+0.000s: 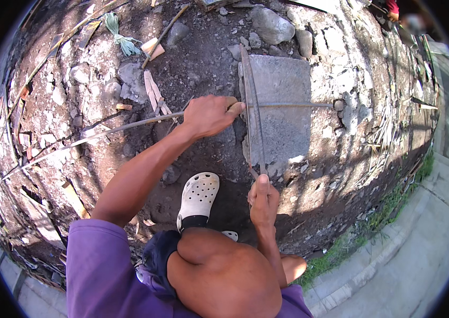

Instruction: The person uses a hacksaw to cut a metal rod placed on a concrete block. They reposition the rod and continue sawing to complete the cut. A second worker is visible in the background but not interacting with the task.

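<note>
My left hand (211,114) is closed around a long thin metal rod (293,105), which runs from the far left ground across a flat grey concrete slab (283,132). In my right hand (264,204) is the near end of a hacksaw (254,114), with a narrow frame and a thin blade side. It lies across the rod at the slab's left edge, close to the fingertips of my left hand. Its handle is mostly hidden in my right fist. The rod's right end reaches just past the slab, near a small stone.
My foot in a white clog (199,199) rests on the soil near the slab. Rocks (272,25) lie beyond it. A green plastic strip (121,36) and wood scraps (154,93) are scattered leftward. Grass (335,254) borders concrete paving (394,254). Another person's hand (393,16) shows far right.
</note>
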The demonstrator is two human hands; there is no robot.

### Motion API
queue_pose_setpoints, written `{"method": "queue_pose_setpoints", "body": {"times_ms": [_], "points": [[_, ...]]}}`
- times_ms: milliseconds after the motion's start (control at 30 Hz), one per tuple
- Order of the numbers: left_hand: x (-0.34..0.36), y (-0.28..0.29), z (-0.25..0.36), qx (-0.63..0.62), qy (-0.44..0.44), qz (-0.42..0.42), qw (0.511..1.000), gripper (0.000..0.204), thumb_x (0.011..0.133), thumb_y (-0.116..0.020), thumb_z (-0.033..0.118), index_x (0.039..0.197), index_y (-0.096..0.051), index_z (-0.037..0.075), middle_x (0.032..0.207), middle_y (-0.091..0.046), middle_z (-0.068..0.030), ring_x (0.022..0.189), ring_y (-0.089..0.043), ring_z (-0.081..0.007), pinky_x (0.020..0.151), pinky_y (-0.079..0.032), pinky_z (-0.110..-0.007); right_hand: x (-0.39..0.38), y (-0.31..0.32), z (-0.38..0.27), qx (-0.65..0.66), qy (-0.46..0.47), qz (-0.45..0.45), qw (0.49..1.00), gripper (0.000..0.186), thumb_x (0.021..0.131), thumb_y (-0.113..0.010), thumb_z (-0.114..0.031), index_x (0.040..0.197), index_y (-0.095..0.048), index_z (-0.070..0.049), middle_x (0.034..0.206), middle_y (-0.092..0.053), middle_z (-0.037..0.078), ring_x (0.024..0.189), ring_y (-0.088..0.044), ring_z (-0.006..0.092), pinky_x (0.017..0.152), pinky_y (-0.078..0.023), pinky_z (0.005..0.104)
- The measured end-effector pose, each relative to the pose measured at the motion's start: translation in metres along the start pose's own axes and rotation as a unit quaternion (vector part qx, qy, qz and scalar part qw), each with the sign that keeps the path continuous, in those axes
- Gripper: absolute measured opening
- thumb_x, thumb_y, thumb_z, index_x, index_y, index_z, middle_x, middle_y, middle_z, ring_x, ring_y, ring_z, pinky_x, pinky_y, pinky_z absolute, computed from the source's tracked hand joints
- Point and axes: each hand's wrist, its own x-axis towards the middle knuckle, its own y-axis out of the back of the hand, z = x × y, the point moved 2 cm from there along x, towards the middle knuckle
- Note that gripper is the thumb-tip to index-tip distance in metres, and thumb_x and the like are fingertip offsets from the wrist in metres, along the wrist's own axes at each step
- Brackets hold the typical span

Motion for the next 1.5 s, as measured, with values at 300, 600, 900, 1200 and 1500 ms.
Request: {"method": "queue_pose_setpoints", "body": {"times_ms": [300, 600, 900, 1200, 1500], "points": [[-0.001, -0.009, -0.004, -0.004, -0.02, 0.057, 0.998, 0.053, 0.105, -0.047, 0.058, 0.104, -0.076, 0.014, 0.081, -0.074, -0.0163, 0.085, -0.072, -0.0423, 0.076, -0.054, -0.055, -0.018, 0.005, 0.006, -0.099, 0.018, 0.038, 0.994, 0.062, 0.111, -0.046, -0.051, 0.073, -0.049, -0.002, 0.064, -0.044, 0.0, 0.064, -0.042, 0.0102, 0.056, -0.035, 0.034], [-0.005, -0.009, 0.0, -0.013, -0.003, 0.051, 0.999, 0.047, 0.103, -0.051, 0.056, 0.105, -0.079, 0.019, 0.094, -0.077, -0.0174, 0.091, -0.073, -0.0417, 0.08, -0.056, -0.055, -0.053, 0.015, 0.002, -0.11, -0.116, 0.033, 0.987, 0.066, 0.11, -0.047, -0.054, 0.076, -0.052, 0.002, 0.062, -0.046, 0.005, 0.064, -0.042, 0.0127, 0.056, -0.036, 0.0378], [-0.006, -0.015, -0.009, -0.017, -0.032, 0.093, 0.995, 0.045, 0.104, -0.053, 0.056, 0.112, -0.079, 0.021, 0.085, -0.076, -0.0134, 0.084, -0.074, -0.0384, 0.074, -0.055, -0.052, 0.039, -0.021, -0.025, -0.146, 0.055, 0.057, 0.986, 0.072, 0.11, -0.045, -0.059, 0.069, -0.05, -0.001, 0.06, -0.042, 0.0, 0.059, -0.038, 0.0117, 0.054, -0.033, 0.0361], [0.013, 0.013, -0.019, 0.075, -0.068, -0.11, 0.989, 0.053, 0.107, -0.035, 0.037, 0.105, -0.072, -0.001, 0.1, -0.075, -0.0251, 0.097, -0.073, -0.0433, 0.084, -0.058, -0.055, 0.036, -0.022, -0.028, -0.167, 0.024, 0.069, 0.983, 0.076, 0.108, -0.043, -0.064, 0.069, -0.054, 0.001, 0.059, -0.043, 0.001, 0.059, -0.041, 0.0131, 0.055, -0.035, 0.0371], [-0.003, -0.019, -0.021, 0.08, 0.025, 0.177, 0.981, 0.046, 0.1, -0.049, 0.038, 0.084, -0.078, 0.006, 0.075, -0.072, -0.0245, 0.071, -0.073, -0.0467, 0.07, -0.06, -0.056, 0.038, -0.016, -0.02, -0.133, 0.05, 0.044, 0.989, 0.075, 0.108, -0.043, -0.065, 0.066, -0.049, -0.003, 0.059, -0.044, 0.0, 0.057, -0.041, 0.0116, 0.053, -0.034, 0.0365]]}}
